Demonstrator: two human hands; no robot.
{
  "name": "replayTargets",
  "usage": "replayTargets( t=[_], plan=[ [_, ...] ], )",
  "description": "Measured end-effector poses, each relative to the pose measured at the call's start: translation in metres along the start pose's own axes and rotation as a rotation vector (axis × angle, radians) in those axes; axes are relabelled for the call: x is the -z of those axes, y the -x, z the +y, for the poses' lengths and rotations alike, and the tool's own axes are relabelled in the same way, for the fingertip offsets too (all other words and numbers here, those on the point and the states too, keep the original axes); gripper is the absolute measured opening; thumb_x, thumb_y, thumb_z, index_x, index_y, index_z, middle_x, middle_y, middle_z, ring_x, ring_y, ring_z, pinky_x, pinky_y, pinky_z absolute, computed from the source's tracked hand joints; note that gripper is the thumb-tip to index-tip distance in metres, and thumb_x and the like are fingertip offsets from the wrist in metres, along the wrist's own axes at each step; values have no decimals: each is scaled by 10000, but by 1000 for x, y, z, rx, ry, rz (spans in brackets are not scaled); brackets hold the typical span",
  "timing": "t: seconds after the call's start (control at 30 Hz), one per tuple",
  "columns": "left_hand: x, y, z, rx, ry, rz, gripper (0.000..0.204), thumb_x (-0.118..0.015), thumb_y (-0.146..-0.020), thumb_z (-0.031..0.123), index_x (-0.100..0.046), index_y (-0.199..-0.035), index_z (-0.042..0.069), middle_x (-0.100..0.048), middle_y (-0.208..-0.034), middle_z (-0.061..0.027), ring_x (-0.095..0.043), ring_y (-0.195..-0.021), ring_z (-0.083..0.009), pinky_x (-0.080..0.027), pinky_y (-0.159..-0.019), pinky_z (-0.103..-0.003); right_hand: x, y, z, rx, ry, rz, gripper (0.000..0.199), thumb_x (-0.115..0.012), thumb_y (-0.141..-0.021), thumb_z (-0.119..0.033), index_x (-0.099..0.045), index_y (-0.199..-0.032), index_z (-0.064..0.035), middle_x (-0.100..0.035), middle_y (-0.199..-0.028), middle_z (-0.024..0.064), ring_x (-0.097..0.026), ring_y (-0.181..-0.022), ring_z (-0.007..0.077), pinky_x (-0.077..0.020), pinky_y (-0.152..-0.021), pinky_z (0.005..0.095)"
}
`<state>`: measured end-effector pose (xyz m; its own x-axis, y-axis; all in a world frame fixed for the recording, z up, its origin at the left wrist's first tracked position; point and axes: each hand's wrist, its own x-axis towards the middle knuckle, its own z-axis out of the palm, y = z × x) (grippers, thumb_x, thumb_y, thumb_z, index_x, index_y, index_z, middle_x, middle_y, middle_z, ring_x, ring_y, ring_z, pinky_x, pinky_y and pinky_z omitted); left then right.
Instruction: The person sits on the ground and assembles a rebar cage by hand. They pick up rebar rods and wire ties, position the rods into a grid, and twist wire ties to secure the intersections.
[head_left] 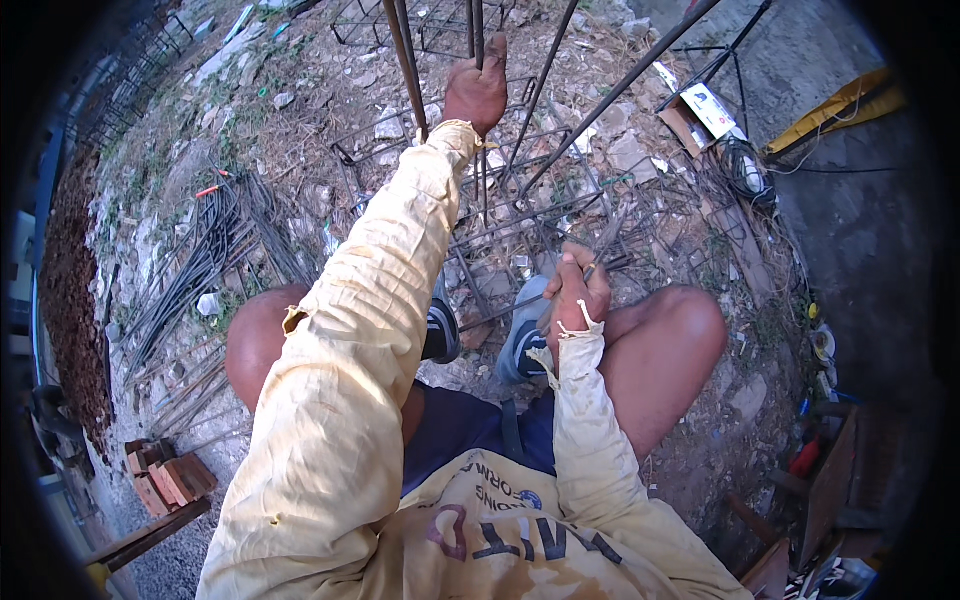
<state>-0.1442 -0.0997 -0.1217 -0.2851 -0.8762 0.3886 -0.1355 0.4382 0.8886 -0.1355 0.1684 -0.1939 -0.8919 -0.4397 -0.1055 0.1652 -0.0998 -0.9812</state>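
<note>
My left hand (477, 92) reaches far ahead, its fingers wrapped round an upright steel reinforcing bar (470, 28). Closer to my body, between my knees, my right hand (580, 290) is closed on a thin dark metal rod (485, 320) that shows on both sides of the fist. Other long reinforcing bars (620, 100) slant up around the left hand. Below them, square bent-steel stirrups (470, 240) form a frame on the rubble, partly hidden by my left sleeve. My shoes (522, 335) rest on the ground beside the rod.
A bundle of dark rods (205, 250) lies on the stony ground at left. Broken bricks (170, 480) sit at lower left. At right are an open cardboard box (700, 120), a coil of black cable (745, 170) and a yellow strip (835, 110). Wooden pieces (830, 490) stand lower right.
</note>
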Motion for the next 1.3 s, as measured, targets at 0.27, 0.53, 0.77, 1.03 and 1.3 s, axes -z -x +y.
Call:
replayTargets(
  t=[0.27,0.53,0.77,1.03,1.3],
  plan=[
    [0,-4,2,13,38,-55,805,-341,-888,731,-477,-554,12,-460,-505,-86,-496,-512,-211,-420,-531,-381,-13,-1,-7,49,-161,93,200,-590,-906,-125,-604,-1073,-15,-528,-647,11,-480,-518,78,-417,-485,233],
    [7,-10,17,276,-43,-88,742,-339,-921,664,-578,-700,-3,-567,-643,-172,-574,-628,-309,-455,-641,-413,-17,-50,-136,119,-433,-36,338,-578,-890,-70,-509,-1216,-11,-548,-805,50,-567,-676,106,-516,-588,265],
    [-5,-19,25,421,-36,19,725,-395,-911,645,-576,-741,-36,-592,-663,-152,-608,-646,-284,-474,-641,-403,-53,-161,-148,320,-277,-375,413,-456,-998,-311,-454,-1283,-11,-599,-932,73,-602,-915,193,-511,-815,366],
    [4,-53,-25,630,116,232,513,-427,-924,442,-551,-969,-53,-565,-823,-198,-553,-710,-316,-424,-653,-402,-59,-179,-117,381,-392,-695,569,-451,-969,-516,-578,-949,39,-501,-705,28,-450,-645,101,-361,-590,248],
    [17,-77,-61,-315,-1098,33,215,-734,-702,194,-646,-784,15,-598,-698,-153,-628,-630,-323,-528,-581,-388,-63,-169,-114,441,-431,-517,507,-513,-950,-502,-585,-879,-5,-491,-683,3,-445,-612,75,-373,-586,233]
  ],
)
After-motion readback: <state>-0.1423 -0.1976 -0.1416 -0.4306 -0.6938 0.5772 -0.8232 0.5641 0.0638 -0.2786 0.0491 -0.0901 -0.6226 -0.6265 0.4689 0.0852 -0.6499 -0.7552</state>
